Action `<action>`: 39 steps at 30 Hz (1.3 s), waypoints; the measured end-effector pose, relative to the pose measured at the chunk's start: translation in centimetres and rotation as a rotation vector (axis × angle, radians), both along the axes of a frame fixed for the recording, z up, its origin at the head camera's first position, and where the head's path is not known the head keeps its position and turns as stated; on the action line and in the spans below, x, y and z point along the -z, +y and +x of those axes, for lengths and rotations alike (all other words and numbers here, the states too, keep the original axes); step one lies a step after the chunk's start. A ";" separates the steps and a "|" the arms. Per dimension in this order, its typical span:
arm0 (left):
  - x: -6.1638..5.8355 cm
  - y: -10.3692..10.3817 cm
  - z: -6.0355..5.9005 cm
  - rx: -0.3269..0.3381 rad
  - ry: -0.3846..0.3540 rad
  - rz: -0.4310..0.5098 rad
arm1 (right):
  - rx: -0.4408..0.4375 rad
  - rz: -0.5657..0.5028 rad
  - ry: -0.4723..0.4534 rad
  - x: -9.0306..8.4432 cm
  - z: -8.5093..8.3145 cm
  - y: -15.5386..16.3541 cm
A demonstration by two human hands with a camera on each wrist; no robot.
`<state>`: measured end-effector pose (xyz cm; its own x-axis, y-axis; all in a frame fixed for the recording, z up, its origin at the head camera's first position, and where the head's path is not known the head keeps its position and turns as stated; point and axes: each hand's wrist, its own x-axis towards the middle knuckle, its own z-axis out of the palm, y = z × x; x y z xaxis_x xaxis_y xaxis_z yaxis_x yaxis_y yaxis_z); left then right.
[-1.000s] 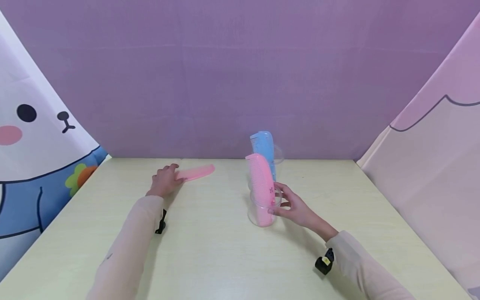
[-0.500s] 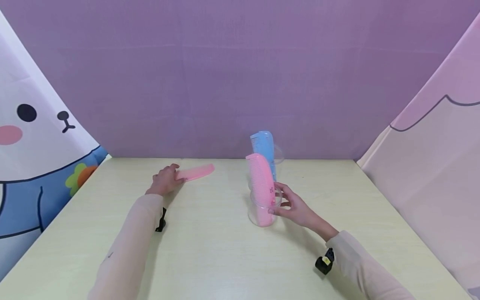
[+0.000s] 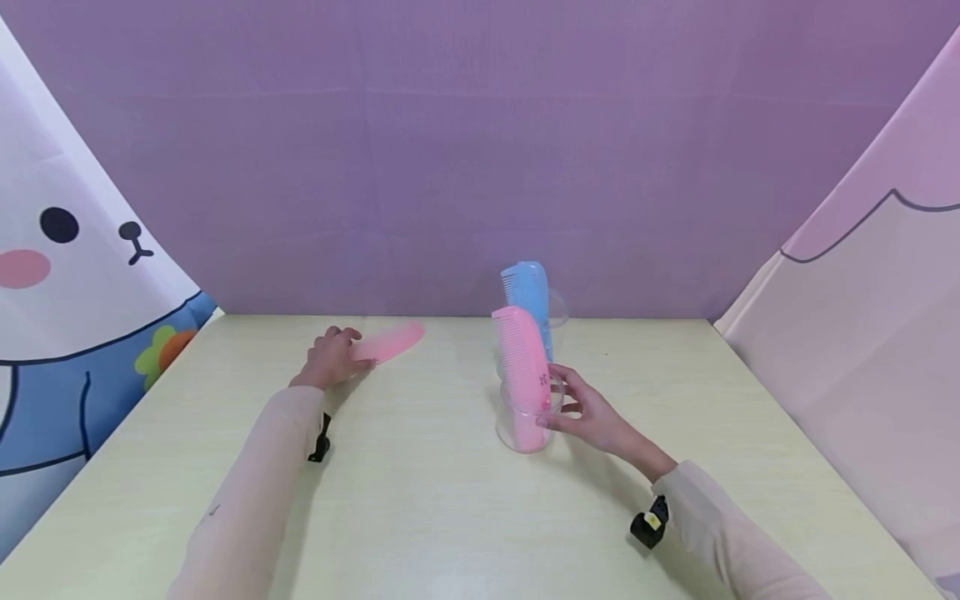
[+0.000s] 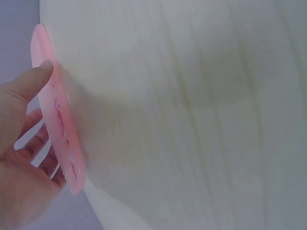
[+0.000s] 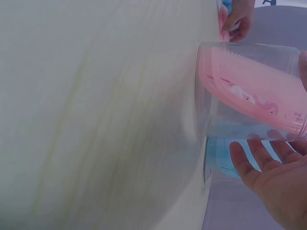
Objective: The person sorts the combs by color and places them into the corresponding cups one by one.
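Note:
My left hand (image 3: 330, 358) pinches one end of a pink comb (image 3: 393, 340) near the table's back left. In the left wrist view the thumb lies on the comb's near face (image 4: 61, 115) and the fingers are behind it. My right hand (image 3: 588, 412) holds the side of a clear plastic cup (image 5: 208, 127), thumb on one side and fingers on the other. Inside that cup another pink comb (image 3: 521, 358) leans upright, teeth to the left. Right behind stands a blue comb (image 3: 531, 292) in a second clear cup (image 3: 558, 308), partly hidden by the front one.
The pale wooden table (image 3: 435, 500) ends at a purple backdrop (image 3: 450, 167). Printed cloths hang at both sides, the left one showing a cartoon animal (image 3: 82, 283). A black wrist camera (image 3: 648, 523) sits at the right sleeve.
The pink comb in my left hand has tilted, its free end shifting slightly up and left in the head view. My right hand and both cups stay in place.

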<state>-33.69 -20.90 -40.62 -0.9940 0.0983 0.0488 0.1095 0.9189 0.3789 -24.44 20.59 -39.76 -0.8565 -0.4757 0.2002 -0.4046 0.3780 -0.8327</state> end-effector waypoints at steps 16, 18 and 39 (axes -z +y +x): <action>-1.2 1.0 0.4 0.066 -0.067 0.083 | 0.006 0.013 -0.015 -0.2 0.0 0.1; -1.3 1.2 0.4 0.059 -0.076 0.070 | 0.007 0.012 -0.016 -0.2 0.0 0.1; -2.3 1.8 0.6 0.011 -0.089 0.251 | 0.014 0.014 -0.031 -0.1 0.0 0.0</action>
<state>-33.06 -19.09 -38.34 -0.9943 0.1052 -0.0146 0.0751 0.7938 0.6035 -24.41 20.57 -39.69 -0.8688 -0.4662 0.1670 -0.3735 0.3954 -0.8392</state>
